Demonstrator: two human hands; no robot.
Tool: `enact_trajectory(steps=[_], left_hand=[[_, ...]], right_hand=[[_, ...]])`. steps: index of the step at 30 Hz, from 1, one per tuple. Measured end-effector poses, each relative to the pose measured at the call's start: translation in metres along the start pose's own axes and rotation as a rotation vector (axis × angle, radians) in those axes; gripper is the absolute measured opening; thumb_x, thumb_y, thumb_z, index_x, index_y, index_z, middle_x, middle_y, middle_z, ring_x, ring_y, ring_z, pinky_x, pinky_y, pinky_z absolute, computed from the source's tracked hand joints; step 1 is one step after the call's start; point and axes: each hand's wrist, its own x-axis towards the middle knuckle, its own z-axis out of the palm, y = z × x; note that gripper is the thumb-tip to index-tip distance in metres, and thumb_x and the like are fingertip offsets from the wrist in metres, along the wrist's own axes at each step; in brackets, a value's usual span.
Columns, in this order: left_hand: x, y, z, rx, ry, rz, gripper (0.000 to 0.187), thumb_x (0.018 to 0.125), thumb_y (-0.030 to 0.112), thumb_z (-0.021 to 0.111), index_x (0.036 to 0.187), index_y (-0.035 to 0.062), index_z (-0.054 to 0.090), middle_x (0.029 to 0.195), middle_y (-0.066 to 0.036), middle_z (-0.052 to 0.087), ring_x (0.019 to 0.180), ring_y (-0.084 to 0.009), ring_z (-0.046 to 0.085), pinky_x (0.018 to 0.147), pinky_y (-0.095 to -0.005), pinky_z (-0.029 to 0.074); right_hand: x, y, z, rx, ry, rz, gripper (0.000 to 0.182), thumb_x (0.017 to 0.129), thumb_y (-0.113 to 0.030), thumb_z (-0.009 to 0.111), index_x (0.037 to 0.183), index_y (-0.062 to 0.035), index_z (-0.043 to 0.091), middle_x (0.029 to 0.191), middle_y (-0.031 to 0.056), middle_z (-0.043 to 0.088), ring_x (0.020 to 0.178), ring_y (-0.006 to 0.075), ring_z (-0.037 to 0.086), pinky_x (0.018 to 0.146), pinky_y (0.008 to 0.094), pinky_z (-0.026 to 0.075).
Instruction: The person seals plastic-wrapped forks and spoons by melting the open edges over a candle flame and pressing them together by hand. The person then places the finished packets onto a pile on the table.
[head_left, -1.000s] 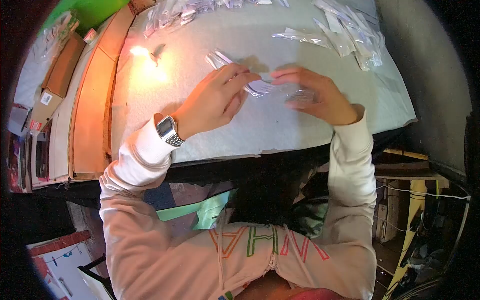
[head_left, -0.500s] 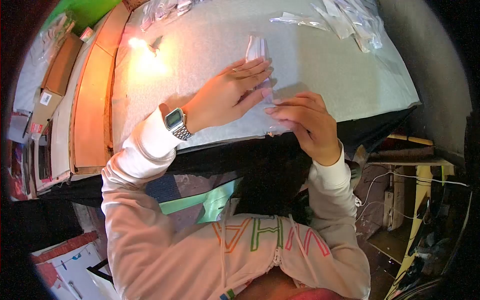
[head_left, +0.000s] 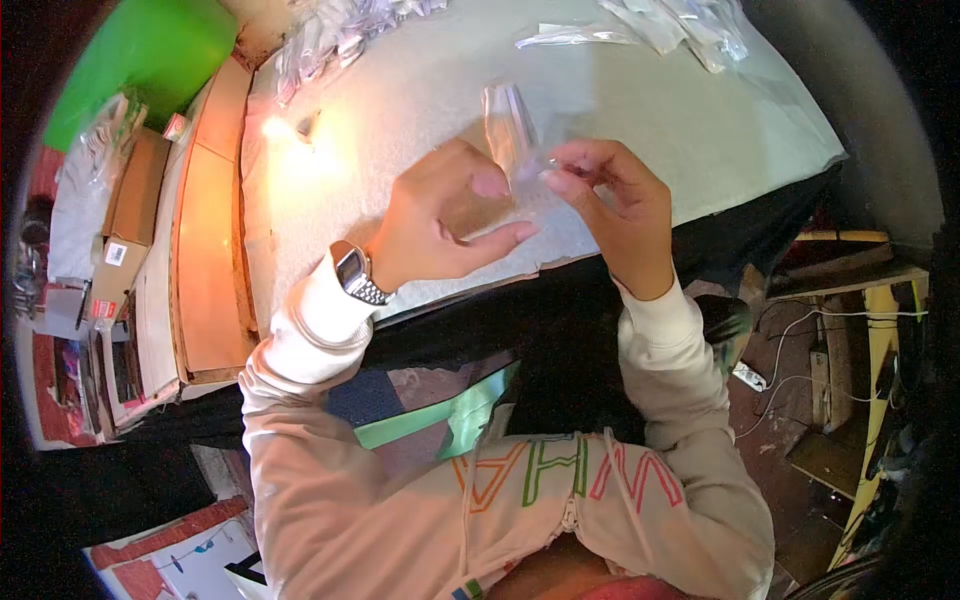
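Observation:
A narrow clear plastic packet [head_left: 510, 125] with whitish, purple-edged contents stands out over the cloth-covered table. My right hand [head_left: 625, 205] pinches the packet's near end between thumb and fingertips. To the left of it, my left hand [head_left: 435, 215] is curved with thumb and fingers apart, its fingertips beside the packet. A metal digital watch [head_left: 356, 272] circles my left wrist.
A bright glowing flame [head_left: 283, 130] burns on the table left of my hands. Similar packets lie in a pile [head_left: 330, 35] at the back left and another pile [head_left: 685, 30] at the back right. Cardboard boxes [head_left: 135, 190] line the left side.
My left hand has lifted off the packet and spread its thumb and fingers. My right hand has moved up a little and still pinches the packet. The view has shifted slightly.

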Motion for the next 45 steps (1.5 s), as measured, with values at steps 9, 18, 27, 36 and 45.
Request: enact_trajectory(steps=[9, 18, 27, 36, 45], left_hand=[[-0.008, 0.001, 0.017, -0.099, 0.033, 0.019, 0.016, 0.073, 0.003, 0.074, 0.085, 0.0042, 0.063, 0.079, -0.006, 0.064, 0.07, -0.0183, 0.062, 0.062, -0.0282, 0.049], [-0.015, 0.006, 0.018, -0.165, 0.027, -0.042, 0.011, 0.078, -0.001, 0.068, 0.087, 0.0021, 0.064, 0.077, -0.009, 0.064, 0.067, -0.0155, 0.06, 0.062, -0.0242, 0.046], [-0.014, 0.009, 0.019, -0.214, 0.128, -0.081, 0.009, 0.081, -0.002, 0.066, 0.089, 0.0003, 0.065, 0.077, -0.009, 0.066, 0.068, -0.0132, 0.062, 0.064, -0.0236, 0.047], [-0.017, 0.009, 0.019, -0.37, 0.11, -0.221, 0.004, 0.083, -0.001, 0.065, 0.086, -0.0007, 0.062, 0.077, -0.008, 0.067, 0.071, -0.0119, 0.063, 0.067, -0.0236, 0.048], [-0.005, 0.023, 0.02, -0.451, 0.183, -0.268, 0.021, 0.081, 0.0, 0.065, 0.103, 0.0007, 0.063, 0.097, -0.011, 0.063, 0.085, -0.0159, 0.059, 0.077, -0.0265, 0.046]], right_hand=[[-0.019, -0.003, -0.017, -0.023, -0.166, 0.005, 0.016, 0.079, -0.011, 0.071, 0.091, -0.0021, 0.066, 0.084, 0.007, 0.065, 0.078, 0.0158, 0.06, 0.073, 0.0273, 0.046], [-0.022, -0.002, -0.004, 0.13, -0.003, 0.102, 0.011, 0.083, -0.01, 0.067, 0.09, -0.0012, 0.067, 0.083, 0.0071, 0.067, 0.076, 0.0135, 0.062, 0.073, 0.026, 0.047], [-0.021, -0.001, -0.004, 0.013, 0.05, -0.026, 0.01, 0.083, -0.008, 0.067, 0.088, -0.0002, 0.065, 0.082, 0.0066, 0.065, 0.076, 0.0125, 0.06, 0.071, 0.0257, 0.046], [-0.021, -0.007, -0.006, 0.018, 0.015, -0.053, 0.009, 0.083, -0.007, 0.065, 0.087, 0.0007, 0.064, 0.082, 0.0077, 0.063, 0.077, 0.0145, 0.06, 0.071, 0.026, 0.046], [-0.022, -0.004, -0.004, -0.016, -0.007, -0.087, 0.01, 0.078, -0.007, 0.069, 0.086, -0.0047, 0.064, 0.08, 0.0068, 0.064, 0.075, 0.0196, 0.061, 0.07, 0.029, 0.046]])
